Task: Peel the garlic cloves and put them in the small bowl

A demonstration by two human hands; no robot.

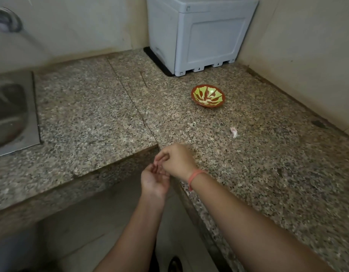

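- The left hand [154,181] and right hand [177,160] meet at lower centre of the frame, just over the inner corner of the granite counter [87,114], probably so that loose skin falls clear of the worktop.
- Both hands have their fingers curled narrowly inward with fingertips touching. Whatever they pinch is hidden, so whether either grips a clove cannot be told.
- A pale garlic piece [234,132], clove or skin, lies on the counter right of centre, well apart from the hands.
- The small bowl [208,96] sits beyond it at upper centre-right, apparently empty, within reach for dropping cloves.
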